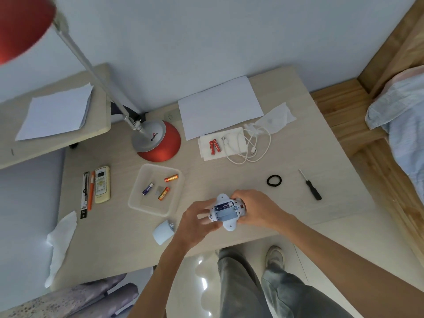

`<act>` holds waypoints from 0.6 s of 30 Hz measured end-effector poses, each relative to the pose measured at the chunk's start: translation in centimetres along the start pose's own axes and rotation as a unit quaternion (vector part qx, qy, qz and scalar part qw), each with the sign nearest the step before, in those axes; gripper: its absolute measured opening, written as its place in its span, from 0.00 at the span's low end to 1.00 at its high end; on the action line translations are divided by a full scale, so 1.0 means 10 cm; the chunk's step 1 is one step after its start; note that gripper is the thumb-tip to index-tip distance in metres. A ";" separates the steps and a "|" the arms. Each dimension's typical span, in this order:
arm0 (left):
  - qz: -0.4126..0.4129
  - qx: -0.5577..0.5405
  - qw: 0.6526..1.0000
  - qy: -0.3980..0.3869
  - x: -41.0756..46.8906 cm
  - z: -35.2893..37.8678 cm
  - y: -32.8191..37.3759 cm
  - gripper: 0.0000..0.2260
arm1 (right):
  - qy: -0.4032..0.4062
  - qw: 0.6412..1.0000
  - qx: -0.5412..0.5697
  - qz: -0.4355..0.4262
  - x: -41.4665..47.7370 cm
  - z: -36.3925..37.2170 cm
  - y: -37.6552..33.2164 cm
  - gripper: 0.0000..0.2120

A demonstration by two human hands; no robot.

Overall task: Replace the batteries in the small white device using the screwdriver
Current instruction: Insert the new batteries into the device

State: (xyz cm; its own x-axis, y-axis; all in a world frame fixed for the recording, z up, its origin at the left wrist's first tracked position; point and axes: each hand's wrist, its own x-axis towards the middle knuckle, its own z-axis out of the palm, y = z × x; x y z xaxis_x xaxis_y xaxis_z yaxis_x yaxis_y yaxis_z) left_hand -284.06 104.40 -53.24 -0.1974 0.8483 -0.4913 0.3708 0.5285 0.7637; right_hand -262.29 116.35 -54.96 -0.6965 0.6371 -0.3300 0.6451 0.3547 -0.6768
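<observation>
1. Small white device: held just above the near edge of the table, between both hands, underside up.
2. Battery bay uncovered; one blue battery seated in the far slot.
3. Right hand: fingers curled round the right end of the device, gripping it.
4. Left hand: at the left end of the device, fingers blurred; gripping or only touching, cannot tell.
5. Pale cover: lying on the table just left of the left hand, apart from the device.
6. Screwdriver: flat on the table, well right of the hands, black handle toward the near side, untouched. Black hair band just left of it.
7. Clear tray, left of the device: one blue and two orange batteries loose inside.
8. Two red batteries: side by side on white tissue, far side of the table, beside a coiled white cable.
</observation>
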 end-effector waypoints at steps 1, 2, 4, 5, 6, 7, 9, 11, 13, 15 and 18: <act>0.004 0.032 0.999 0.008 0.00 -0.09 0.04 0.31 | 0.002 1.000 0.001 0.004 -0.01 0.00 0.00 0.19; 0.018 0.068 0.997 0.018 0.02 -0.18 0.08 0.30 | 0.004 1.000 0.000 0.008 -0.02 0.01 -0.01 0.19; 0.065 0.152 0.985 0.043 0.11 -0.37 0.22 0.28 | 0.009 1.000 -0.007 0.014 -0.04 0.00 -0.02 0.18; 0.087 0.190 0.976 0.056 0.19 -0.45 0.31 0.27 | 0.013 1.000 -0.007 0.016 -0.05 0.00 -0.02 0.18; 0.105 0.220 0.967 0.067 0.29 -0.52 0.40 0.26 | 0.015 1.000 -0.004 0.017 -0.06 0.00 -0.02 0.18; 0.118 0.245 0.959 0.076 0.42 -0.57 0.50 0.25 | 0.015 1.000 -0.002 0.019 -0.08 0.00 -0.02 0.18; 0.130 0.289 0.945 0.081 0.71 -0.62 0.68 0.24 | 0.014 1.000 -0.001 0.027 -0.09 0.00 -0.02 0.19; 0.124 0.323 0.936 0.071 1.03 -0.63 0.83 0.25 | 0.016 0.999 0.007 0.039 -0.10 0.01 0.01 0.19; 0.107 0.338 0.933 0.064 1.32 -0.60 0.94 0.27 | 0.018 0.999 0.011 0.046 -0.10 0.03 0.02 0.18; 0.090 0.340 0.935 0.055 1.57 -0.56 0.99 0.30 | 0.018 0.999 0.006 0.046 -0.09 0.04 0.03 0.17; 0.063 0.360 0.930 0.042 1.84 -0.53 0.99 0.32 | 0.021 0.999 0.003 0.046 -0.08 0.06 0.02 0.15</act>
State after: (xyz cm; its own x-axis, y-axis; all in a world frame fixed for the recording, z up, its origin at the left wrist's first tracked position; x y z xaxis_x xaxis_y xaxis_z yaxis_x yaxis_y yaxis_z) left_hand -288.88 125.37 -52.51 -0.1709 0.9172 -0.3599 0.9015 0.2930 0.3185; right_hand -261.76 115.52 -55.21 -0.6213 0.6945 -0.3628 0.7033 0.2901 -0.6490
